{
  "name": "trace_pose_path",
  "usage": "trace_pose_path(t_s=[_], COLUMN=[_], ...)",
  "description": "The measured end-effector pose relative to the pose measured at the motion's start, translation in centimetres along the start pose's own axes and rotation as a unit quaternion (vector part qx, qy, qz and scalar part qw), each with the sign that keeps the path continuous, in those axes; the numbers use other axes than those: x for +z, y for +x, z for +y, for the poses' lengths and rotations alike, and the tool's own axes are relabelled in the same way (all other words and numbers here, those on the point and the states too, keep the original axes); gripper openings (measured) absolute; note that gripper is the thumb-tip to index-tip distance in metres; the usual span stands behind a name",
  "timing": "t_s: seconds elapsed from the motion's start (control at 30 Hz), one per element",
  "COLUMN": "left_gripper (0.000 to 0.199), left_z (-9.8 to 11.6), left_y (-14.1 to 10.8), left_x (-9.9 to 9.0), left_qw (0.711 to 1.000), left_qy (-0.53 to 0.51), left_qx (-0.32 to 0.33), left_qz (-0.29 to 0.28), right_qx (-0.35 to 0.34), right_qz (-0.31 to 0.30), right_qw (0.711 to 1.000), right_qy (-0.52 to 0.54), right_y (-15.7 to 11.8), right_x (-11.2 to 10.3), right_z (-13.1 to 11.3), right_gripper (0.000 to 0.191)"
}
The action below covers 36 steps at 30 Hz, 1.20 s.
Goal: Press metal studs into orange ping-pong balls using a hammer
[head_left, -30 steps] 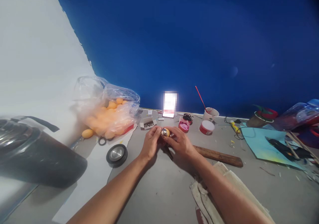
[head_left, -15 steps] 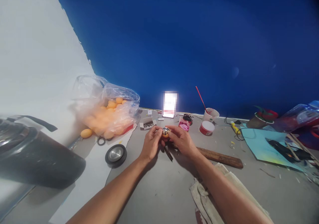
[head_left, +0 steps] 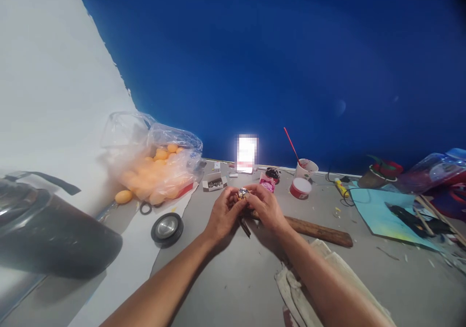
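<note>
Between my two hands is a small orange ball with shiny silvery metal pieces on its top. My left hand grips it from the left, thumb and fingers closed. From the right, the thumb and fingers of my right hand press against it. Below the hands a dark, narrow object pokes out, its upper part hidden. An open small box of little metal pieces stands just beyond my left hand. A long brown wooden piece lies by my right wrist.
A plastic bag of orange balls, a loose orange ball and a dark cylinder are on the left. Rightward stand a paper cup, a red-and-white tub and a light-blue sheet. A cloth lies nearby.
The fingers have shifted around the ball, and its metal-covered top now shows more than its orange side. The whole view has moved slightly.
</note>
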<state>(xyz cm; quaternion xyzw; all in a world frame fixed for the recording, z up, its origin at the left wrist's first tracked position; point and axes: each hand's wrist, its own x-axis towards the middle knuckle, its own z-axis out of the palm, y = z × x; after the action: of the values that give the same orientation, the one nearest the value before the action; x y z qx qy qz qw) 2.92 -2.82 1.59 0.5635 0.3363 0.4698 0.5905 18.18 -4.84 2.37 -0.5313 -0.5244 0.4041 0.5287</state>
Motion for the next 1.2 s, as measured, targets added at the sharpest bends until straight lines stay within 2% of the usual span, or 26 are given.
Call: trace_pose_path(t_s=[0.2,0.3,0.4,0.53,0.67,0.87,0.97,1.07,1.2], left_gripper=[0.028,0.029,0.031,0.034,0.036,0.044,0.043,0.039,0.045], left_z=[-0.4,-0.4,-0.1,0.2,0.1,0.2,0.2,0.1,-0.1], left_y=[-0.1,0.0,0.1,0.3,0.4,0.3,0.2,0.1,-0.1], left_x=[-0.3,-0.3,-0.2,-0.2,-0.4,-0.6,-0.6,-0.4,-0.3], left_qw=[0.998,0.999,0.999,0.999,0.998,0.996,0.994,0.994,0.999], left_qy=[0.049,0.029,0.024,0.025,0.039,0.072,0.081,0.079,0.031], left_qx=[0.030,0.019,0.022,0.020,0.038,0.041,0.054,0.058,0.027], left_qz=[0.007,0.003,-0.018,-0.027,-0.025,-0.040,-0.042,-0.051,-0.029], right_qx=[-0.014,0.012,0.075,0.127,0.103,0.029,0.018,0.057,0.132], right_qz=[0.047,0.020,-0.020,-0.053,-0.057,-0.031,-0.044,-0.074,-0.089], right_qw=[0.999,0.999,0.990,0.975,0.979,0.996,0.996,0.989,0.959], right_qy=[-0.007,0.045,0.121,0.176,0.163,0.082,0.073,0.114,0.234], right_y=[-0.1,0.0,0.0,0.0,0.1,0.3,0.4,0.3,0.1], right_x=[0.7,0.4,-0.4,-1.1,-1.0,-1.2,-1.5,-1.9,-2.0], right_z=[0.7,0.6,0.1,-0.6,-0.3,0.4,0.1,-0.6,-1.1], right_gripper=[0.029,0.041,0.052,0.051,0.047,0.044,0.042,0.041,0.046])
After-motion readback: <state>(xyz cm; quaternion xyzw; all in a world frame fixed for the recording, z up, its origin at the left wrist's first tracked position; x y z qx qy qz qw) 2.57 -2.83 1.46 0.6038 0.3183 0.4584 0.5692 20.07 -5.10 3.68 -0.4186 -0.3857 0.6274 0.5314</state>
